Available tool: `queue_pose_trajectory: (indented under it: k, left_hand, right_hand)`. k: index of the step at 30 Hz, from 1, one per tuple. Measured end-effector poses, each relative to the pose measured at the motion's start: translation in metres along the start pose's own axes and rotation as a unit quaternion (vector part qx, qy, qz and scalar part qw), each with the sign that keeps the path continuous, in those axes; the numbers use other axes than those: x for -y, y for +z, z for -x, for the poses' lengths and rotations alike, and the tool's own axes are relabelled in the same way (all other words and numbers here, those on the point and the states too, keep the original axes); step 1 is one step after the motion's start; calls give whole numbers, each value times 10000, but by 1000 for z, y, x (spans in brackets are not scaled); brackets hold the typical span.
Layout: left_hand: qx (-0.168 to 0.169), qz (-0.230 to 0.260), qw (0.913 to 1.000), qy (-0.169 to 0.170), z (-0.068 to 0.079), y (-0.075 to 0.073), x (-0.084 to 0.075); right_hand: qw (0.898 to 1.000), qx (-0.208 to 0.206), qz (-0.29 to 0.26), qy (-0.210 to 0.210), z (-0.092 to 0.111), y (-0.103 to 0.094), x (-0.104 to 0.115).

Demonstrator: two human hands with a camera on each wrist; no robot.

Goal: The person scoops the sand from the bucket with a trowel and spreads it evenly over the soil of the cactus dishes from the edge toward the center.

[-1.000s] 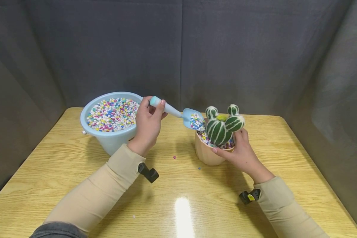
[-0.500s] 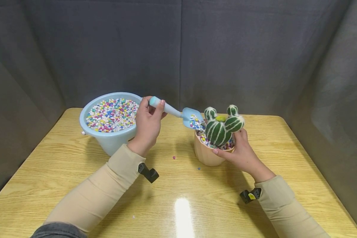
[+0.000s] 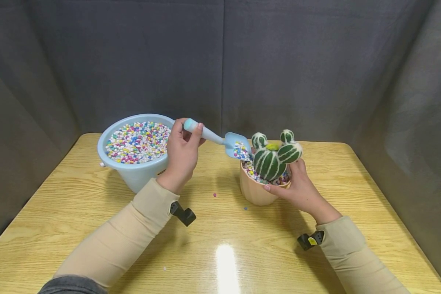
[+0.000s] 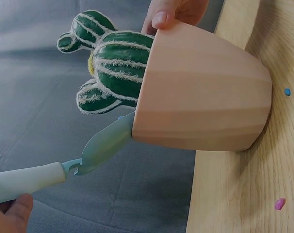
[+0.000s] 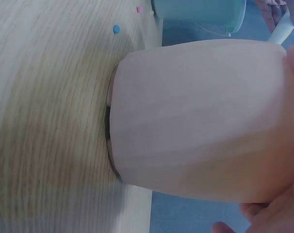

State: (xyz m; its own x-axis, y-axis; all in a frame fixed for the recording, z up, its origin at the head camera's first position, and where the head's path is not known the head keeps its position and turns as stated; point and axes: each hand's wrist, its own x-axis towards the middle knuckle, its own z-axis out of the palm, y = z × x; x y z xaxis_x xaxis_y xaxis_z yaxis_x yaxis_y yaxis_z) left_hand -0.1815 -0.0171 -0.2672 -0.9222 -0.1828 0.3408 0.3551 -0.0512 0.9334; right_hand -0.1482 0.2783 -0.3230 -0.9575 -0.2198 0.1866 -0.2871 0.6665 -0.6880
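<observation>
A dark grey curtain (image 3: pixel 150 57) fills the upper half of the head view; before it, a wood-grain table (image 3: pixel 279 261) spans the lower half. At left of centre stands a pale blue bucket (image 3: pixel 132 174) filled to just below its rim with multicoloured pebbles (image 3: pixel 137 143). Right of centre, a peach pot (image 3: pixel 255 192) stands on the table; a green, white-striped cactus (image 3: pixel 269 164) with a yellow tuft rises from the pebbles in it. The right hand (image 3: pixel 303 192) is clamped on the pot's right side, thumb over the near rim. The left hand (image 3: pixel 182 155), near the middle of the frame, pinches the handle of a blue scoop (image 3: pixel 214 137), whose blade, bearing pebbles, slopes down to the pot's left rim, beside the cactus. Smallest, a pink pebble (image 3: pixel 214 194) and a blue pebble (image 3: pixel 246 208) lie apart on the table, near the pot, the pink one farther left in the frame.
</observation>
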Motion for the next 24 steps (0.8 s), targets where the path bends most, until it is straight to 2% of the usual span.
queue_pose_trajectory:
  k: [18, 24]
  left_hand:
    - [111, 100, 9998, 164, 0, -2, 2]
    - [145, 36, 9993, 342, 0, -1, 3]
  right_hand:
    - [9990, 104, -255, -355, -5, 0, -11]
    - [9978, 126, -383, -528, -6, -1, -13]
